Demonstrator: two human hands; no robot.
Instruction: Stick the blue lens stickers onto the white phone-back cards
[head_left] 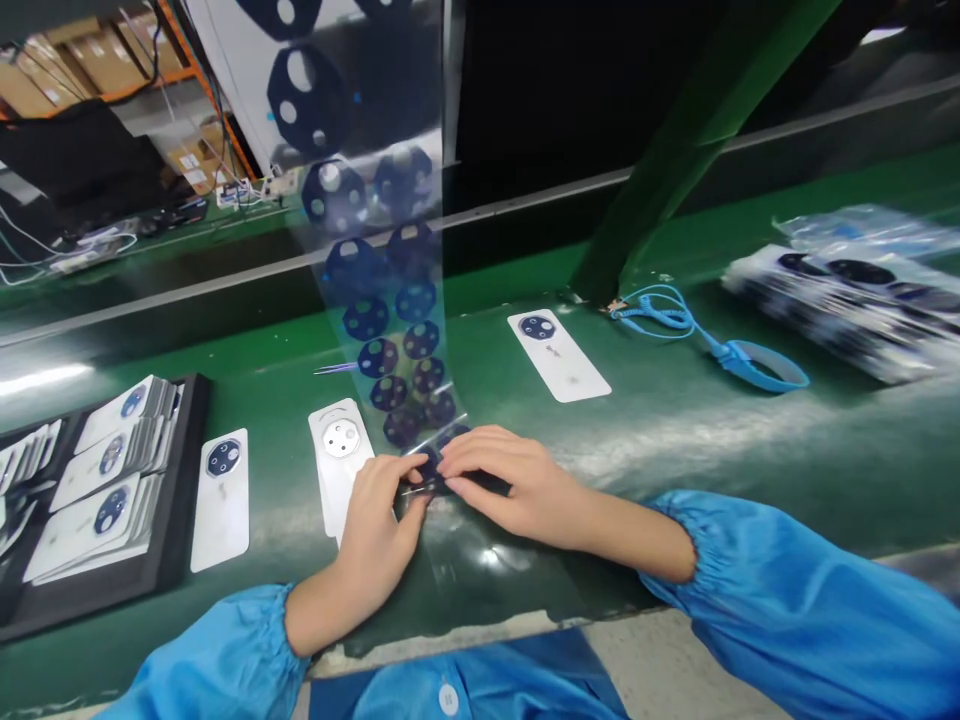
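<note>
A long clear film strip [375,270] carrying several dark round camera-lens covers rises from the green bench toward the camera. My left hand [375,530] pinches a thin tool, probably tweezers, at the strip's lower end. My right hand [502,480] lies on the strip's bottom edge with fingers pressed together over a dark lens cover. A white phone back panel [339,460] with an empty round camera cut-out lies just left of my left hand.
A black tray [180,480] at the left holds stacks of white panels with lens covers. Loose finished panels [222,497] [559,353] lie on the green belt [675,420]. A blue wrist strap [720,350] and bagged parts [847,300] lie at right.
</note>
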